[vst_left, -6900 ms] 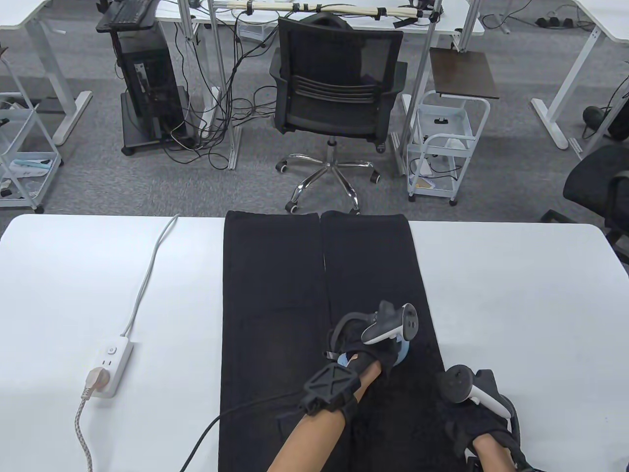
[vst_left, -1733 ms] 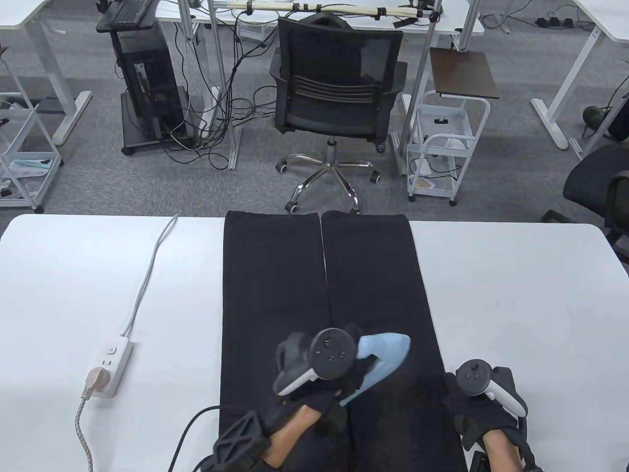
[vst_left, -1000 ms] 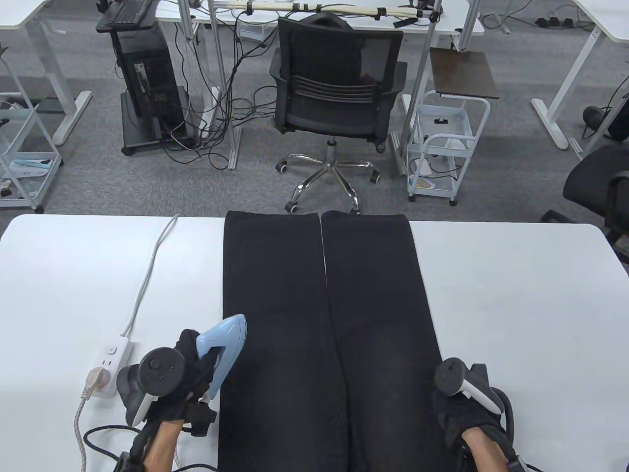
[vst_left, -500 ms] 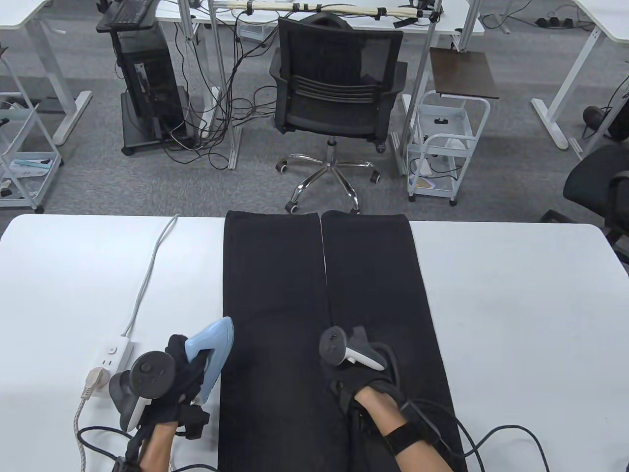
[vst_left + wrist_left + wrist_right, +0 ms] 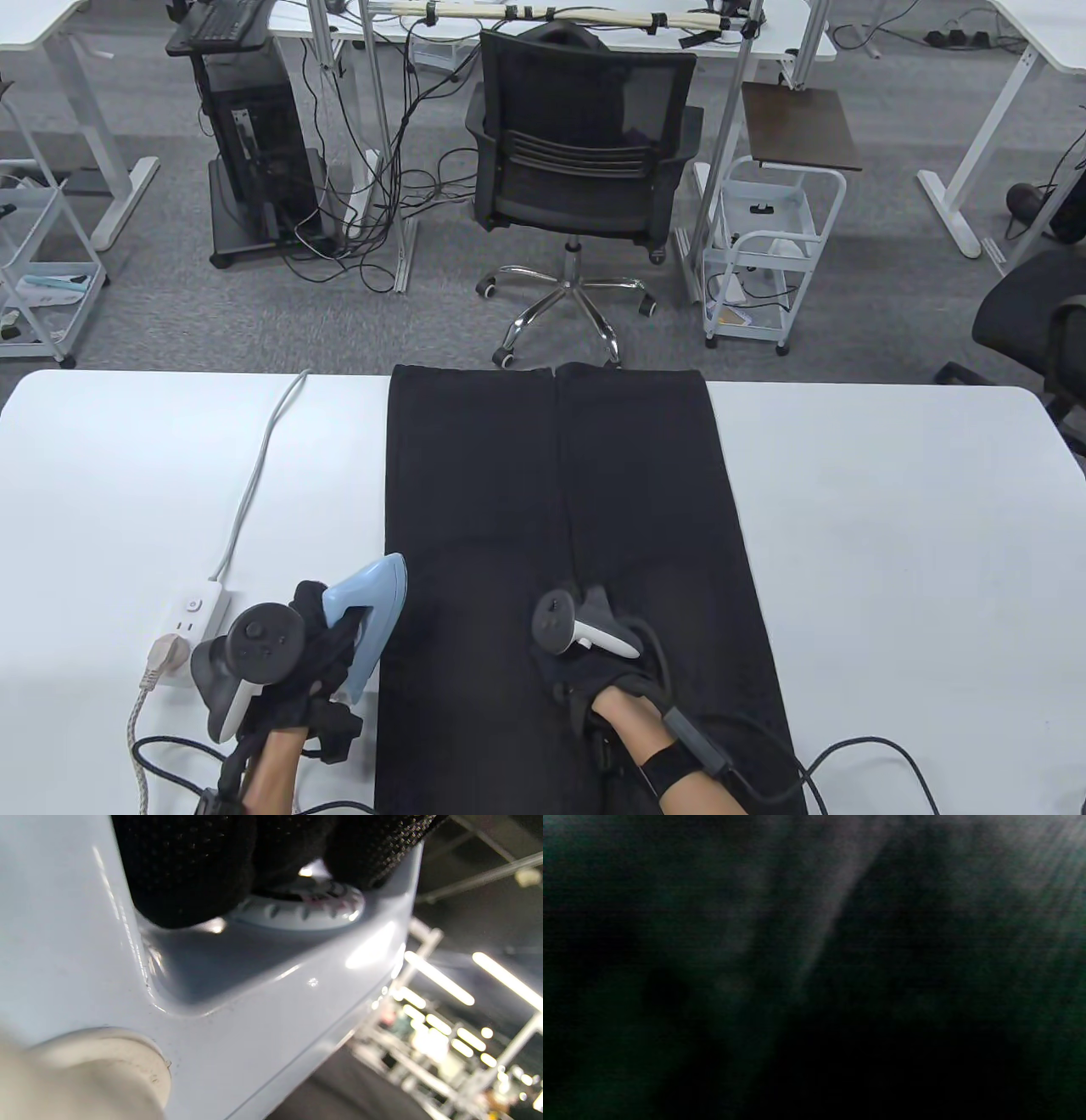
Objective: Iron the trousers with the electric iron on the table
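Black trousers [image 5: 509, 492] lie flat down the middle of the white table [image 5: 891, 509], legs toward the far edge. My left hand [image 5: 318, 649] grips the handle of the light-blue iron [image 5: 373, 594], which is tilted nose-up at the trousers' near left edge. In the left wrist view my gloved fingers [image 5: 191, 866] wrap the iron [image 5: 254, 993] just above its dial [image 5: 297, 906]. My right hand [image 5: 594, 675] rests on the trousers near the inner seam; its fingers are hidden under the tracker. The right wrist view shows only dark cloth [image 5: 814, 942] up close.
A white power strip [image 5: 191, 632] with a plug and braided cord [image 5: 140, 739] lies left of the iron, its white cable [image 5: 259, 475] running to the far edge. Glove cables trail at the near edge. An office chair [image 5: 585, 144] stands beyond the table.
The iron went from the right trouser leg to the left edge and now holds still. My right hand came onto the trousers and slid slightly left; the white gap between the legs has closed.
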